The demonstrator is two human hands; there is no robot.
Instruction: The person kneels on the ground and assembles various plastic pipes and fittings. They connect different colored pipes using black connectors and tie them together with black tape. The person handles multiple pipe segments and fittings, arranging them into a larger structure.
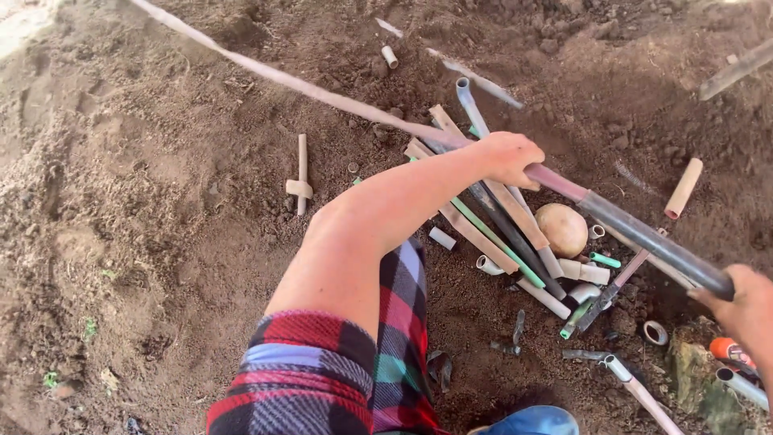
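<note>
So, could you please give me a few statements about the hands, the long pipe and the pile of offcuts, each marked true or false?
1. The left hand grips the long pipe. True.
2. The right hand is empty. False: it holds the pipe's dark end.
3. The pile of pipe offcuts lies on bare soil. True.
4. A round tan ball sits in a bucket. False: it rests among the offcuts.

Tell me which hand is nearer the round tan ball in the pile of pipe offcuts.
Left. The left hand grips the long pipe just above and left of the ball. The right hand holds the pipe's dark end, far off to the ball's right.
</note>
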